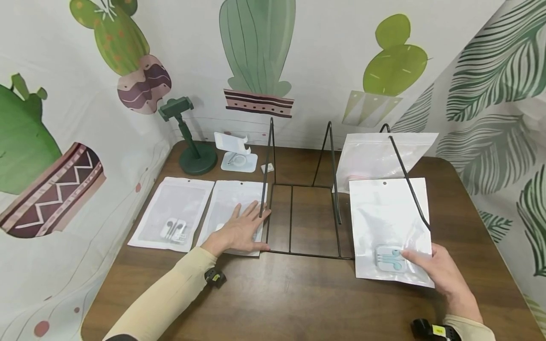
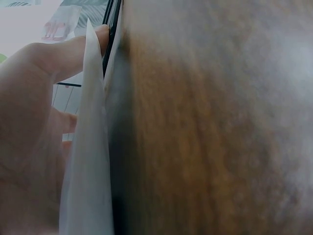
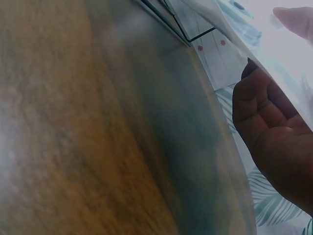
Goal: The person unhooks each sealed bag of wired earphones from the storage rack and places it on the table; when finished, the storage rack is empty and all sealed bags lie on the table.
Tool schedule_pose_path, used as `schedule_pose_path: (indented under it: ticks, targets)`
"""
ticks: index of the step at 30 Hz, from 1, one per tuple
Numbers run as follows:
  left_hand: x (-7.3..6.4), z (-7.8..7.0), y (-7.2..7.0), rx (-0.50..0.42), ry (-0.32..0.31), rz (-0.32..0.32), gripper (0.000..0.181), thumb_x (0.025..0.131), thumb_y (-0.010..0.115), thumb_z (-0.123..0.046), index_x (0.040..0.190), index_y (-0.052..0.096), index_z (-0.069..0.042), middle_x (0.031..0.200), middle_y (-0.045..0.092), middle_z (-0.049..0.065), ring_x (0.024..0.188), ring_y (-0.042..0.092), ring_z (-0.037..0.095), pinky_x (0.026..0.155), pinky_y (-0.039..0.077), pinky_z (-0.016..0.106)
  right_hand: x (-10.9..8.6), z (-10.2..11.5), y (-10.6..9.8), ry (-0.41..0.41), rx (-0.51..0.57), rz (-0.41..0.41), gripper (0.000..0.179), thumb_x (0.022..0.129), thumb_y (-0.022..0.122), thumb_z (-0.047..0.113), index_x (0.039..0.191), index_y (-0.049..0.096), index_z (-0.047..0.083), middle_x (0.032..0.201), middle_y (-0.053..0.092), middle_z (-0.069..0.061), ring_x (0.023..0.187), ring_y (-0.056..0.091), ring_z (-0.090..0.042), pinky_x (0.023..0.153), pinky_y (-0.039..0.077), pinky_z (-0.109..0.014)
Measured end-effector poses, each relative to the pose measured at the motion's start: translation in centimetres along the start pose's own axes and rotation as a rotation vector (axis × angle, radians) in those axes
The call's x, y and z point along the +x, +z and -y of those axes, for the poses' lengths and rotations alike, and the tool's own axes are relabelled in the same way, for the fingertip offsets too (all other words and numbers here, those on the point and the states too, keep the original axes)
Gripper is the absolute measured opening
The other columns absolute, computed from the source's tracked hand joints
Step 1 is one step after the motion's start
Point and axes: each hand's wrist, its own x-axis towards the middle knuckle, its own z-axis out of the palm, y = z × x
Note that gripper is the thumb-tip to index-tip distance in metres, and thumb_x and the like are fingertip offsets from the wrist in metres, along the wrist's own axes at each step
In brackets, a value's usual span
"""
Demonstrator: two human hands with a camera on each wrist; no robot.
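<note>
My right hand (image 1: 448, 274) holds a white zip pouch (image 1: 388, 213) by its lower right, thumb on the front and fingers curled behind, as the right wrist view shows. White earphones (image 1: 390, 258) in a clear case show through its lower part. The pouch stands at the right end of a black wire rack (image 1: 291, 218), before another white pouch (image 1: 371, 151) leaning there. My left hand (image 1: 243, 230) lies spread over a flat white pouch (image 1: 226, 199), its fingertips and thumb at the rack's left side. In the left wrist view, that pouch's edge (image 2: 88, 161) rises beside the thumb.
Another flat pouch (image 1: 183, 203) with earphones lies at the far left. Behind it stand a dark green phone stand (image 1: 197, 158) and a small white stand (image 1: 239, 162), with a small white packet (image 1: 267, 167) nearby. A cactus-print cloth (image 1: 315, 71) hangs behind the wooden table (image 1: 290, 298).
</note>
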Motion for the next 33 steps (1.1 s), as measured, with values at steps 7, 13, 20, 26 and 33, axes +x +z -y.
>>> schedule_pose_path:
  ticks: [7, 13, 20, 26, 33]
  targets:
    - [0.1, 0.1, 0.0, -0.004, -0.003, 0.006, 0.103, 0.079, 0.051, -0.079, 0.157, 0.019, -0.021, 0.164, 0.013, 0.009, 0.152, 0.003, 0.028, 0.116, 0.007, 0.064, 0.5, -0.1, -0.3, 0.005, -0.031, 0.014, 0.017, 0.094, 0.061, 0.005, 0.09, 0.067, 0.021, 0.077, 0.075, 0.002, 0.067, 0.072, -0.017, 0.055, 0.058, -0.034]
    - [0.1, 0.1, 0.1, -0.009, 0.001, -0.001, 0.102, 0.079, 0.052, -0.078, 0.157, 0.021, -0.02, 0.163, 0.015, 0.01, 0.152, 0.005, 0.029, 0.116, 0.007, 0.064, 0.8, 0.1, -0.6, 0.024, -0.121, -0.027, 0.008, 0.094, 0.063, 0.009, 0.091, 0.066, 0.016, 0.075, 0.074, 0.006, 0.065, 0.07, -0.014, 0.055, 0.057, -0.032]
    - [0.1, 0.1, 0.1, -0.002, 0.002, -0.005, 0.102, 0.079, 0.052, -0.078, 0.157, 0.02, -0.02, 0.164, 0.014, 0.009, 0.152, 0.005, 0.028, 0.116, 0.007, 0.064, 0.8, 0.3, -1.2, 0.013, -0.172, -0.048, 0.006, 0.093, 0.064, 0.012, 0.091, 0.066, 0.017, 0.075, 0.073, 0.011, 0.066, 0.069, -0.011, 0.057, 0.056, -0.029]
    - [0.2, 0.1, 0.1, 0.001, 0.007, -0.012, 0.102, 0.08, 0.052, -0.078, 0.157, 0.021, -0.02, 0.163, 0.015, 0.01, 0.152, 0.006, 0.029, 0.116, 0.008, 0.064, 1.1, -0.1, -1.9, 0.028, -0.212, -0.037, 0.01, 0.094, 0.063, 0.013, 0.101, 0.065, 0.007, 0.078, 0.072, 0.013, 0.069, 0.069, -0.01, 0.06, 0.056, -0.029]
    - [0.1, 0.1, 0.2, 0.001, 0.011, -0.02, 0.102, 0.079, 0.052, -0.079, 0.156, 0.021, -0.019, 0.163, 0.015, 0.01, 0.152, 0.006, 0.029, 0.115, 0.009, 0.065, 1.1, -0.5, -2.5, 0.054, -0.265, -0.031, 0.026, 0.095, 0.062, 0.016, 0.108, 0.061, -0.006, 0.077, 0.072, 0.012, 0.068, 0.068, -0.01, 0.06, 0.056, -0.029]
